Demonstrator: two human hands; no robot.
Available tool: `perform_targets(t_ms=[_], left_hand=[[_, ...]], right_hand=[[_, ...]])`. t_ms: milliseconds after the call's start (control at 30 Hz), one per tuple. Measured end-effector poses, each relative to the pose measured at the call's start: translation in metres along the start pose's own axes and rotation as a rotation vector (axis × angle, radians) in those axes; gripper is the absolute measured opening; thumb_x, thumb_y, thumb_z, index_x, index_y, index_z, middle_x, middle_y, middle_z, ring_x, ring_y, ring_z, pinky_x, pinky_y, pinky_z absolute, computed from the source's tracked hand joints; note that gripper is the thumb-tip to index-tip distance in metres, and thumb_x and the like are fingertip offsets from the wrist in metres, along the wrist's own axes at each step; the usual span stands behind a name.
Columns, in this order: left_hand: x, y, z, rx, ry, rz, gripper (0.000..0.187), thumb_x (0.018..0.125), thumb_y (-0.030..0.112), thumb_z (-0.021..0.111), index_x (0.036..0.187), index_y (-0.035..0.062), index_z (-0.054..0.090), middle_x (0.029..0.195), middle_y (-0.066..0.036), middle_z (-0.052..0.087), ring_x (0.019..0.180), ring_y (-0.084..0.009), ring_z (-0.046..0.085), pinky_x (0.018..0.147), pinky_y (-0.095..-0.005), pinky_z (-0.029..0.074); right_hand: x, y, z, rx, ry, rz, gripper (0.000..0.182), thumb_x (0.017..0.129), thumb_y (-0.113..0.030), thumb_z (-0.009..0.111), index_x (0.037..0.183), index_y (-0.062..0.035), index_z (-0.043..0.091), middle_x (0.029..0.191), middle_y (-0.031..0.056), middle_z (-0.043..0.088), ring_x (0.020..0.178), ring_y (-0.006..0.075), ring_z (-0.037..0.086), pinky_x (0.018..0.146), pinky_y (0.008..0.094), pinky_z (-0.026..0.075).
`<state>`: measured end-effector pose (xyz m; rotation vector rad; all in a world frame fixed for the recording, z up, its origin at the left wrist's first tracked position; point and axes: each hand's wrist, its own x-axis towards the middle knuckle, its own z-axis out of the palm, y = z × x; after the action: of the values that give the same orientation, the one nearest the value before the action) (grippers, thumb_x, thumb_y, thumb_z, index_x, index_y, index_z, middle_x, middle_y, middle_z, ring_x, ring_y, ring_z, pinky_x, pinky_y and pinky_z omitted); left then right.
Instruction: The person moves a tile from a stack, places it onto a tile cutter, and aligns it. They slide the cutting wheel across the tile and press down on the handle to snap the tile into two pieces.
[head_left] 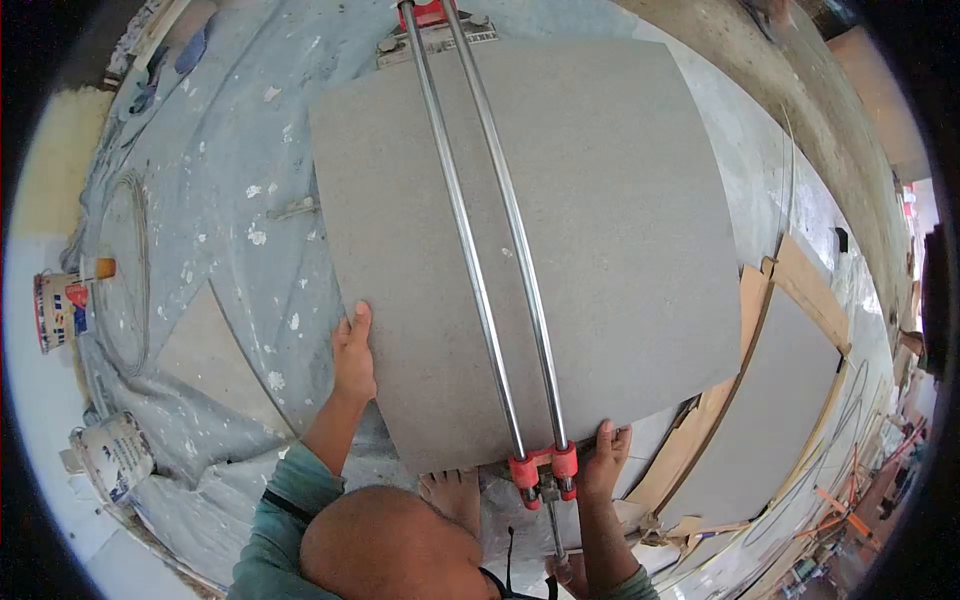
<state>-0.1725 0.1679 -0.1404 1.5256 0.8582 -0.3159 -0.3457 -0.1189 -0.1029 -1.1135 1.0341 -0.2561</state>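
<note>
A large grey tile (620, 220) lies under the two steel rails (487, 250) of a tile cutter, whose red end block (543, 466) is at the tile's near edge. My left hand (354, 355) grips the tile's left edge, thumb on top. At the near edge, right of the red block, my right hand (606, 462) holds the tile, with its fingertips at the rim. The cutter's handle (557, 530) points towards me. A bare knee and a foot (452, 497) show below the tile.
A tile offcut (222, 360) lies on the plastic sheet (240, 200) at left. Two buckets (112, 455) stand at far left. Another grey tile (765, 410) with cardboard (812, 290) is at right, near wires and tools (845, 520).
</note>
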Motion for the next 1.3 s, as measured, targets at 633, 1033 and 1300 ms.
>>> perform_targets(t_ms=[633, 1033, 1300], left_hand=[[-0.006, 0.014, 0.005, -0.056, -0.016, -0.004, 0.065, 0.086, 0.049, 0.056, 0.121, -0.0055, 0.047, 0.112, -0.011, 0.054, 0.102, -0.0190, 0.051, 0.091, -0.0327, 0.040], [-0.006, 0.011, 0.004, -0.009, -0.009, 0.015, 0.069, 0.086, 0.050, 0.056, 0.122, -0.0070, 0.045, 0.115, -0.014, 0.054, 0.103, -0.0221, 0.052, 0.090, -0.0335, 0.042], [-0.010, 0.019, 0.009, -0.062, -0.007, -0.020, 0.063, 0.086, 0.047, 0.057, 0.121, -0.0047, 0.047, 0.112, -0.011, 0.056, 0.102, -0.0202, 0.053, 0.090, -0.0333, 0.042]], right_hand=[[0.001, 0.007, -0.005, -0.038, -0.035, -0.017, 0.018, 0.093, -0.018, 0.053, 0.097, -0.0041, 0.042, 0.082, 0.0031, 0.051, 0.073, 0.0092, 0.048, 0.066, 0.0264, 0.043], [0.005, 0.014, -0.013, 0.055, -0.035, 0.017, 0.022, 0.092, -0.019, 0.055, 0.087, -0.0078, 0.037, 0.079, 0.0011, 0.048, 0.072, 0.0085, 0.045, 0.068, 0.0269, 0.041], [0.003, 0.006, -0.002, 0.086, 0.003, 0.021, 0.022, 0.091, -0.019, 0.057, 0.088, -0.0073, 0.038, 0.079, 0.0020, 0.049, 0.072, 0.0093, 0.046, 0.066, 0.0268, 0.042]])
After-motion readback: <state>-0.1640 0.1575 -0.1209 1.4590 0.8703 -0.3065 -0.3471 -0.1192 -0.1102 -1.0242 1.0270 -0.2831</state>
